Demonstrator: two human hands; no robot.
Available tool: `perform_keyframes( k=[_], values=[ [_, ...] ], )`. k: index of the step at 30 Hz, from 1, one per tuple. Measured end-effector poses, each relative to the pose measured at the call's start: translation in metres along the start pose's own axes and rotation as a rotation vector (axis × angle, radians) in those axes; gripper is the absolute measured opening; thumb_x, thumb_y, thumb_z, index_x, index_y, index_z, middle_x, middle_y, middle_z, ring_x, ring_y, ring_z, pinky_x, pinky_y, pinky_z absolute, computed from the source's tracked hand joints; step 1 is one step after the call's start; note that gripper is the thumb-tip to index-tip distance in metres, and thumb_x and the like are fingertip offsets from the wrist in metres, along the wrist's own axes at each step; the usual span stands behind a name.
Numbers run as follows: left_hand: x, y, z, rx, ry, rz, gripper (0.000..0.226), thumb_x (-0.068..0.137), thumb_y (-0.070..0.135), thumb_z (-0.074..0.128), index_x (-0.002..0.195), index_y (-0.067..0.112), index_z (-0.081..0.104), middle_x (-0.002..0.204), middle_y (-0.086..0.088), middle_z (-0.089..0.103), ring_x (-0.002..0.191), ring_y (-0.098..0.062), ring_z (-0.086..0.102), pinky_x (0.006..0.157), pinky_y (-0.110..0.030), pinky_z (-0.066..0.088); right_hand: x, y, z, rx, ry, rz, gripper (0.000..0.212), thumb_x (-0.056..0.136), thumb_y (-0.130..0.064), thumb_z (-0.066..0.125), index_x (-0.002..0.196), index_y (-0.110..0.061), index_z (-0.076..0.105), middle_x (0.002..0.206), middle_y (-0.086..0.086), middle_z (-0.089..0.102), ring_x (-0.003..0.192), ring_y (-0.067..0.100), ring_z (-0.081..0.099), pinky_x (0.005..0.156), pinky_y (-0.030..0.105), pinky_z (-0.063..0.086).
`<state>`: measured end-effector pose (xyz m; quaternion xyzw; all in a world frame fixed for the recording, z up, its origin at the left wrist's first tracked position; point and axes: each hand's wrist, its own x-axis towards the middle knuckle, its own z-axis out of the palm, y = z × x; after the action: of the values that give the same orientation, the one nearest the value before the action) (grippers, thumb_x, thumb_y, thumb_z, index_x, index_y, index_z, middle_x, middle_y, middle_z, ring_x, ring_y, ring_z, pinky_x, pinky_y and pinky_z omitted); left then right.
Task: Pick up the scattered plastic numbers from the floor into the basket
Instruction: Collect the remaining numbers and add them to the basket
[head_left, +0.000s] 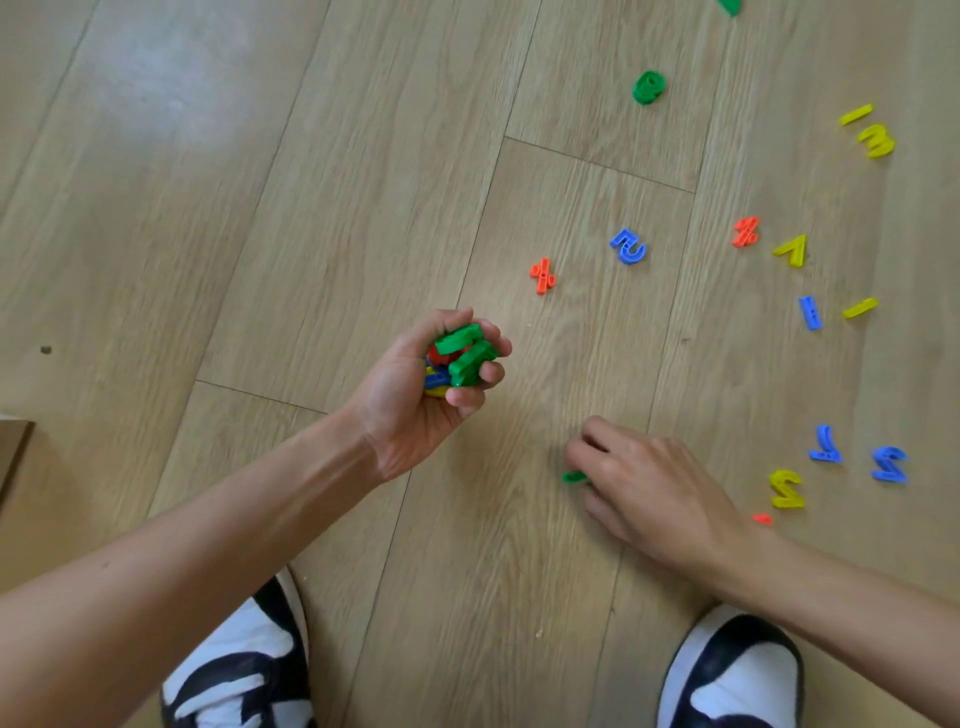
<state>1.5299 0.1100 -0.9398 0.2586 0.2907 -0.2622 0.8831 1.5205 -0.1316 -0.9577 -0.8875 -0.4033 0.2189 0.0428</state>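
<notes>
Green plastic peeks out from under the right hand (654, 488): a small green piece (573, 476) lies on the wooden floor (311, 208) at the tips of its fingers (587, 452), which curl down round it in a pinch. Most of it is hidden, so its long axis cannot be told. The left hand (415, 395) hovers palm-up, up and to the left, fingers clenched round a handful of numbers (460, 358), so the right is plainly the nearer. Nothing stands between fingers and piece. A yellow 2 (786, 488), a small orange piece (762, 518) and two blue numbers (826, 444) lie to the right, and an orange percent sign (543, 276) farther ahead. No basket is in view, so the carry's direction is unclear.
</notes>
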Motion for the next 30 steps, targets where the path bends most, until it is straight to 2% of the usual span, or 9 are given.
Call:
perform_keyframes(
  k=[2, 5, 8, 12, 17, 20, 25, 28, 30],
  values=[
    [-0.001, 0.002, -0.002, -0.012, 0.000, -0.003, 0.018, 0.092, 0.026, 0.049, 0.082, 0.011, 0.056, 0.083, -0.003, 0.057, 0.063, -0.010, 0.049, 0.038, -0.012, 0.033, 0.012, 0.006, -0.014, 0.087, 0.067, 0.032, 0.018, 0.078, -0.020, 0.069, 0.090, -0.020, 0.056, 0.087, -0.002, 0.053, 0.065, 0.022, 0.060, 0.047, 0.032, 0.045],
    [-0.001, 0.003, -0.002, -0.012, -0.002, -0.004, 0.018, 0.091, 0.026, 0.049, 0.083, 0.011, 0.056, 0.084, -0.004, 0.057, 0.064, -0.011, 0.050, 0.039, -0.012, 0.034, 0.050, 0.030, -0.049, 0.202, 0.245, 0.108, 0.017, 0.080, -0.027, 0.070, 0.088, -0.023, 0.055, 0.087, -0.003, 0.055, 0.072, 0.024, 0.059, 0.061, 0.040, 0.051],
    [0.000, 0.003, -0.003, 0.003, -0.002, -0.001, 0.019, 0.091, 0.027, 0.049, 0.084, 0.011, 0.057, 0.085, -0.004, 0.058, 0.067, -0.012, 0.052, 0.040, -0.013, 0.037, 0.096, 0.049, -0.070, 0.202, 0.344, 0.140, 0.019, 0.082, -0.031, 0.072, 0.088, -0.021, 0.057, 0.088, -0.004, 0.058, 0.076, 0.021, 0.059, 0.069, 0.040, 0.051],
    [0.000, 0.003, -0.003, 0.021, 0.015, 0.004, 0.020, 0.091, 0.027, 0.051, 0.083, 0.011, 0.058, 0.087, -0.006, 0.060, 0.069, -0.013, 0.054, 0.042, -0.014, 0.038, 0.133, 0.055, -0.058, 0.166, 0.335, 0.173, 0.021, 0.084, -0.033, 0.072, 0.091, -0.019, 0.058, 0.092, -0.004, 0.056, 0.077, 0.019, 0.058, 0.069, 0.036, 0.049],
    [0.001, 0.003, 0.000, 0.033, 0.032, 0.011, 0.021, 0.091, 0.028, 0.051, 0.083, 0.010, 0.059, 0.089, -0.007, 0.060, 0.073, -0.015, 0.056, 0.045, -0.015, 0.039, 0.148, 0.049, -0.058, 0.110, 0.355, 0.173, 0.008, 0.085, -0.019, 0.064, 0.091, -0.014, 0.061, 0.093, 0.003, 0.056, 0.077, 0.027, 0.058, 0.065, 0.037, 0.048],
    [0.004, 0.003, 0.001, 0.030, 0.048, 0.014, 0.021, 0.091, 0.028, 0.052, 0.084, 0.010, 0.061, 0.091, -0.007, 0.060, 0.076, -0.015, 0.059, 0.046, -0.015, 0.043, 0.153, 0.044, -0.058, 0.059, 0.333, 0.175, 0.010, 0.080, -0.010, 0.060, 0.089, -0.013, 0.062, 0.093, 0.005, 0.056, 0.076, 0.032, 0.059, 0.063, 0.038, 0.048],
    [0.007, 0.004, 0.000, 0.024, 0.077, 0.044, 0.019, 0.088, 0.027, 0.055, 0.086, 0.010, 0.064, 0.091, -0.006, 0.060, 0.079, -0.016, 0.058, 0.047, -0.015, 0.045, 0.154, 0.043, -0.053, 0.032, 0.354, 0.161, 0.007, 0.079, -0.010, 0.059, 0.087, -0.012, 0.060, 0.090, 0.006, 0.056, 0.071, 0.032, 0.058, 0.060, 0.040, 0.051],
    [0.008, 0.005, -0.001, 0.023, 0.083, 0.060, 0.018, 0.086, 0.026, 0.056, 0.086, 0.010, 0.064, 0.093, -0.007, 0.060, 0.081, -0.016, 0.059, 0.047, -0.016, 0.046, 0.150, 0.045, -0.052, 0.093, 0.380, 0.144, 0.009, 0.080, -0.006, 0.060, 0.086, -0.012, 0.062, 0.088, 0.006, 0.056, 0.074, 0.031, 0.059, 0.064, 0.043, 0.051],
    [0.008, 0.006, 0.001, 0.019, 0.098, 0.073, 0.018, 0.086, 0.026, 0.056, 0.086, 0.010, 0.064, 0.093, -0.007, 0.060, 0.082, -0.017, 0.059, 0.048, -0.017, 0.046, 0.147, 0.043, -0.062, 0.225, 0.446, 0.154, 0.008, 0.078, -0.008, 0.064, 0.084, -0.012, 0.065, 0.085, 0.004, 0.058, 0.074, 0.026, 0.060, 0.067, 0.042, 0.051]
  ],
)
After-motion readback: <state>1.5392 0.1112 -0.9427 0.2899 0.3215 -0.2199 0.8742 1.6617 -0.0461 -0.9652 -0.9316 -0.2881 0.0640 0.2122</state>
